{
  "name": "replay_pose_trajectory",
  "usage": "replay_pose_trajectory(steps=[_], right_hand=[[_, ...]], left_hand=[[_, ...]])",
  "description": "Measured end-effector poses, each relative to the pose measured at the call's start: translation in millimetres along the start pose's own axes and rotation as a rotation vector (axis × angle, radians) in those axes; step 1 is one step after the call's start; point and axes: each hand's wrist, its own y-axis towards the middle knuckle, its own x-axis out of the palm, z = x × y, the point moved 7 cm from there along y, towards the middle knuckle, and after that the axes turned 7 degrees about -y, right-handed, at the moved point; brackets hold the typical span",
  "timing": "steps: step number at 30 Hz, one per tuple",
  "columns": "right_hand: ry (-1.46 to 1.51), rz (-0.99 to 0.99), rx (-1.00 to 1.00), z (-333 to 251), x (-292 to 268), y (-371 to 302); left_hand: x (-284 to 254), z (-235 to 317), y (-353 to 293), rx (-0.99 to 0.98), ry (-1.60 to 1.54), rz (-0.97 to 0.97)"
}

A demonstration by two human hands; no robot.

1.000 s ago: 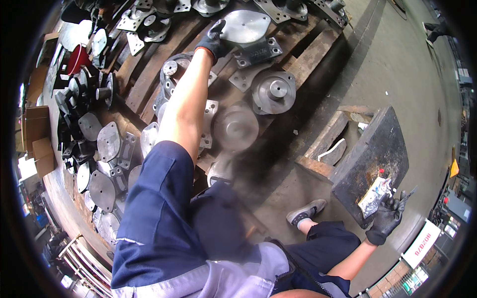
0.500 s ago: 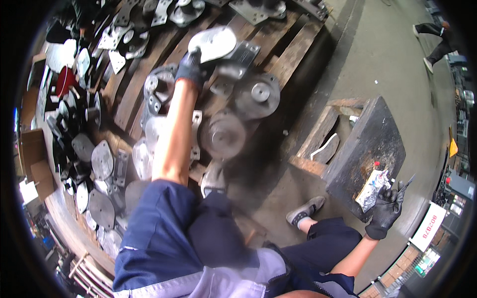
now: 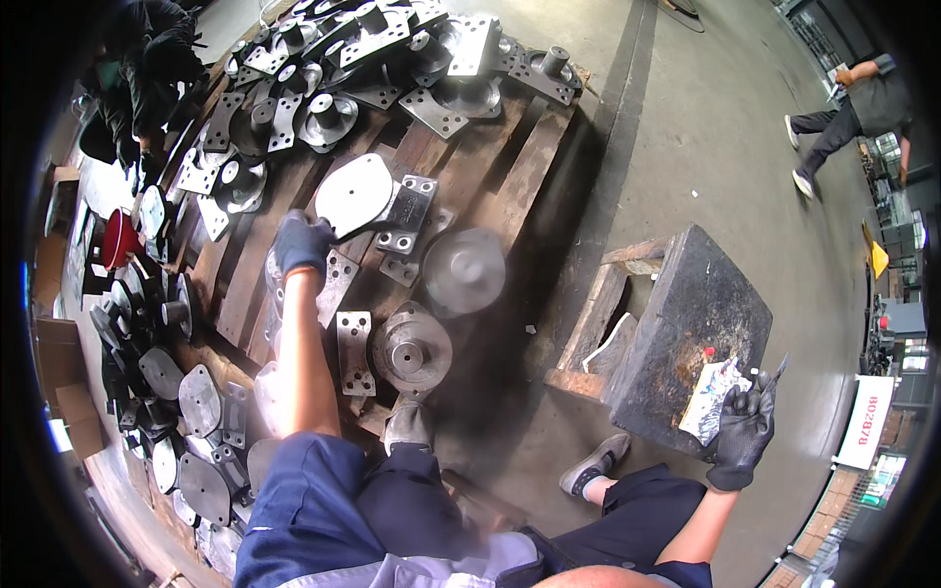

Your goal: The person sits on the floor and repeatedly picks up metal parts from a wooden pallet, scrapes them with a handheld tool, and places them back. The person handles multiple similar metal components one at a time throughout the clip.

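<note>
My left hand (image 3: 302, 243), in a dark glove, is closed on the near-left edge of a pale oval metal plate (image 3: 355, 194). The plate is over the wooden pallet, with a dark bracket with holes (image 3: 407, 214) right beside it; I cannot tell whether the two are joined. Two round flanged metal parts (image 3: 412, 353) lie nearer me, right of a flat drilled plate (image 3: 355, 353). At the right, my black-gloved right hand (image 3: 745, 431) is closed around a slim pen-like tool (image 3: 781, 368). It is over a crumpled white packet (image 3: 708, 397) on a dark-topped wooden stool (image 3: 676, 314).
Many metal brackets with round bosses (image 3: 328, 113) crowd the pallet's (image 3: 534, 147) far end. More oval plates (image 3: 201, 402) are piled at left, near a red container (image 3: 120, 240). One person (image 3: 147, 78) crouches at far left; another (image 3: 843, 118) is on foot at far right.
The view has tilted up, showing more of the pallet's far end. My left hand and the oval plate have moved left across the pallet. My right hand still holds the slim tool.
</note>
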Motion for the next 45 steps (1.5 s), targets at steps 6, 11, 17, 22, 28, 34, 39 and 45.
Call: replay_pose_trajectory(steps=[6,11,17,22,28,34,39,45], right_hand=[[0.03,-0.312,-0.031,1.9,21.9,-5.9],[0.06,0.186,0.016,-7.3,22.7,-26.6],[0.218,-0.295,0.007,-1.8,-4.6,-3.4],[0.209,-0.25,-0.022,-5.6,-2.5,2.2],[0.175,-0.328,-0.091,-11.9,-17.4,17.2],[0.156,-0.165,-0.038,-9.8,-18.5,21.7],[0.171,-0.225,-0.045,-10.7,-16.2,22.0],[0.154,-0.263,-0.02,-9.6,-10.6,13.0]], left_hand=[[-2.7,29.8,-18.1,0.376,0.142,0.048],[2.7,53.2,-11.9,0.406,0.293,0.079],[31.9,194.7,-18.1,0.947,0.555,0.176],[99.8,241.2,4.9,0.903,0.691,0.13],[176.4,242.1,70.5,0.684,0.505,0.194],[195.8,252.1,76.7,0.9,0.583,0.179],[183.4,266.0,64.0,0.876,0.388,0.122],[199.4,284.4,1.4,0.935,0.553,0.008]])
